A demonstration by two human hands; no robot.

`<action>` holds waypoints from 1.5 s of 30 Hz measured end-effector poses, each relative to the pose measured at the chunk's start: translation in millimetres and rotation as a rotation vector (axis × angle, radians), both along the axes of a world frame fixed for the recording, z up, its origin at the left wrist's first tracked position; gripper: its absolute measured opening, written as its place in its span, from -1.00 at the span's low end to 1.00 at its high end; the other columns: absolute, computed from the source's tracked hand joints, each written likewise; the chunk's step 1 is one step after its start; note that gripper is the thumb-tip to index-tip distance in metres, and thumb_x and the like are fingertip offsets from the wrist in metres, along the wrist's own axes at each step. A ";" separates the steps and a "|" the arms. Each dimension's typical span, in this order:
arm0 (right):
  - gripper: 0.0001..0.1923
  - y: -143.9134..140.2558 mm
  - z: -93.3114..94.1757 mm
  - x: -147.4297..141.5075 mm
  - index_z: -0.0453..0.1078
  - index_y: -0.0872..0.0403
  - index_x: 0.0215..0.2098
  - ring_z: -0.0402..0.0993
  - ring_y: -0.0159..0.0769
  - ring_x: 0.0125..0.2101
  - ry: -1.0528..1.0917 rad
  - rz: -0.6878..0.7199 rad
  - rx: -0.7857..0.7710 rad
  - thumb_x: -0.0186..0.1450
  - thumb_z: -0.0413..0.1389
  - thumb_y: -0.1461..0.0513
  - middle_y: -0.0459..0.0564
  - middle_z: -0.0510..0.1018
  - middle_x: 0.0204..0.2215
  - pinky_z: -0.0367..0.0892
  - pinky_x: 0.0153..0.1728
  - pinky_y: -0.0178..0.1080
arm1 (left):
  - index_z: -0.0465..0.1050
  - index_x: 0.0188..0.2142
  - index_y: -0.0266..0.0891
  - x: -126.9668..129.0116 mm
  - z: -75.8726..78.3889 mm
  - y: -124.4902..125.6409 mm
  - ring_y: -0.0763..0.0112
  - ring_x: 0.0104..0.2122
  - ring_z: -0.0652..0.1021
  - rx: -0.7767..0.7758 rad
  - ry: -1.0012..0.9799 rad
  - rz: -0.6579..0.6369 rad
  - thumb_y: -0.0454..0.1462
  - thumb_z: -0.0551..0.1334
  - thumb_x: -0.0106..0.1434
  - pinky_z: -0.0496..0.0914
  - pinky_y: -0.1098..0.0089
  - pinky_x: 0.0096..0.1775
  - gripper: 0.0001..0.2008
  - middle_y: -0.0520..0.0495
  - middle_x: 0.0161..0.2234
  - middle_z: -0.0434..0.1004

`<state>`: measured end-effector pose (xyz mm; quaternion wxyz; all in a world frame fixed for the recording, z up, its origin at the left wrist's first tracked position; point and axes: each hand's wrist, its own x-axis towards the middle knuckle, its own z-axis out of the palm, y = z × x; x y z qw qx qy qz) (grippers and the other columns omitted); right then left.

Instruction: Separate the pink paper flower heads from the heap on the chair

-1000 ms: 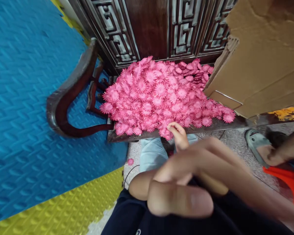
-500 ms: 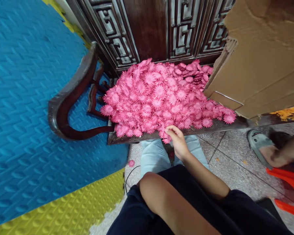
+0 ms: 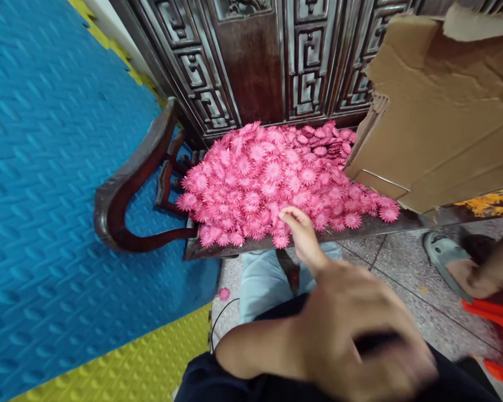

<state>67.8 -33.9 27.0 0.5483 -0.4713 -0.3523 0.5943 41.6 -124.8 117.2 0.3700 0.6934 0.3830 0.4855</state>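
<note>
Head view. A heap of pink paper flowers [image 3: 276, 178] covers the dark wooden seat [image 3: 373, 226] of a carved chair, the landmark for all positions given here. The right hand [image 3: 304, 234] reaches to the front edge of the heap, its fingers [image 3: 291, 215] bent and touching the nearest flowers; whether they pinch one cannot be told, since the fingertips are buried among the petals. The left hand [image 3: 360, 335] fills the lower foreground, close to the lens and strongly blurred; a dark streak crosses it, but its nature and the spread of its fingers cannot be made out. The chair's curved armrest [image 3: 129, 184] stands to the left of the heap, over a blue foam mat [image 3: 46, 167]. A torn cardboard box [image 3: 440, 111] rests on the right part of the seat, touching the heap and hiding the flowers behind it; its top is cut off by the frame. A single pink flower [image 3: 223, 293] lies on the floor below the seat's front edge. At the right margin, another person's foot in a grey sandal [image 3: 440, 251] is partly cut off.
</note>
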 end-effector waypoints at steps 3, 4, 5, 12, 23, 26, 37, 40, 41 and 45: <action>-0.92 14.7 14.3 10.1 0.39 0.02 -0.50 0.22 -0.43 -0.51 -0.029 0.035 0.026 0.03 0.16 0.18 -0.19 0.38 -0.56 0.18 -0.39 -0.33 | 0.43 -0.38 -0.11 -21.7 -15.1 28.5 0.36 -0.34 0.47 0.019 -0.068 0.322 -0.22 0.01 0.27 0.33 0.27 -0.23 -0.77 -0.06 -0.41 0.48; -0.92 18.6 18.3 11.4 0.40 0.02 -0.49 0.24 -0.43 -0.50 -0.018 0.038 0.049 0.05 0.15 0.18 -0.18 0.39 -0.54 0.19 -0.38 -0.33 | 0.42 -0.36 -0.15 -29.7 -21.1 40.9 0.36 -0.32 0.45 0.039 -0.072 0.467 -0.24 0.04 0.26 0.32 0.27 -0.22 -0.81 -0.06 -0.39 0.46; -0.92 22.0 21.5 11.4 0.40 0.02 -0.48 0.26 -0.43 -0.47 -0.007 0.038 0.078 0.06 0.14 0.19 -0.17 0.41 -0.52 0.20 -0.35 -0.33 | 0.41 -0.34 -0.17 -37.3 -26.8 53.2 0.36 -0.31 0.44 0.065 -0.056 0.584 -0.25 0.08 0.24 0.32 0.29 -0.21 -0.85 -0.07 -0.37 0.45; -0.96 36.0 34.0 -2.0 0.42 0.03 -0.50 0.33 -0.41 -0.39 -0.005 0.020 0.206 0.07 0.14 0.23 -0.16 0.45 -0.49 0.23 -0.27 -0.33 | 0.47 -0.35 -0.19 -61.7 -39.1 98.7 0.40 -0.28 0.46 0.106 0.070 0.678 -0.25 0.21 0.15 0.33 0.36 -0.17 -0.90 -0.04 -0.33 0.46; -0.95 27.1 30.8 6.1 0.45 0.03 -0.52 0.33 -0.40 -0.42 -0.011 0.079 0.184 0.07 0.14 0.24 -0.16 0.45 -0.55 0.22 -0.30 -0.32 | 0.48 -0.38 -0.26 -59.3 -59.4 99.7 0.51 -0.41 0.51 -0.233 -0.451 0.591 -0.26 0.36 -0.05 0.38 0.47 -0.28 -0.80 0.01 -0.43 0.53; -0.97 22.8 30.5 10.6 0.44 0.03 -0.54 0.29 -0.43 -0.46 0.019 0.089 0.180 0.04 0.16 0.24 -0.18 0.43 -0.56 0.21 -0.32 -0.33 | 0.49 -0.43 -0.25 -56.6 -64.4 97.8 0.55 -0.44 0.50 -0.332 -0.569 0.509 -0.24 0.38 -0.08 0.37 0.51 -0.31 -0.81 0.04 -0.48 0.53; -0.93 -0.5 37.7 22.3 0.46 0.01 -0.48 0.33 -0.41 -0.38 0.093 0.189 0.152 0.08 0.17 0.19 -0.16 0.45 -0.52 0.21 -0.22 -0.33 | 0.48 -0.51 -0.25 -52.4 -65.2 82.5 0.58 -0.49 0.44 -0.382 -0.649 0.362 -0.17 0.39 -0.10 0.32 0.53 -0.36 -0.79 0.07 -0.54 0.47; -0.92 -5.1 38.6 22.7 0.45 0.01 -0.46 0.31 -0.44 -0.39 0.127 0.159 0.112 0.08 0.18 0.18 -0.18 0.43 -0.51 0.21 -0.23 -0.35 | 0.47 -0.48 -0.25 -50.2 -65.3 75.6 0.58 -0.48 0.42 -0.358 -0.630 0.390 -0.17 0.35 -0.04 0.31 0.53 -0.35 -0.81 0.07 -0.52 0.45; -0.91 -6.1 38.5 23.1 0.45 0.01 -0.46 0.31 -0.45 -0.40 0.136 0.139 0.093 0.07 0.18 0.17 -0.18 0.43 -0.51 0.20 -0.24 -0.35 | 0.47 -0.47 -0.25 -49.6 -65.5 75.1 0.58 -0.47 0.42 -0.355 -0.623 0.402 -0.17 0.34 -0.02 0.31 0.53 -0.34 -0.81 0.07 -0.51 0.45; -0.85 -6.7 36.2 27.4 0.43 0.01 -0.42 0.34 -0.40 -0.32 0.162 0.028 -0.013 0.09 0.15 0.12 -0.14 0.48 -0.39 0.22 -0.28 -0.34 | 0.42 -0.47 -0.25 -58.0 -65.6 100.3 0.55 -0.43 0.42 -0.236 -0.557 0.531 -0.17 0.30 0.03 0.30 0.51 -0.28 -0.81 0.06 -0.48 0.42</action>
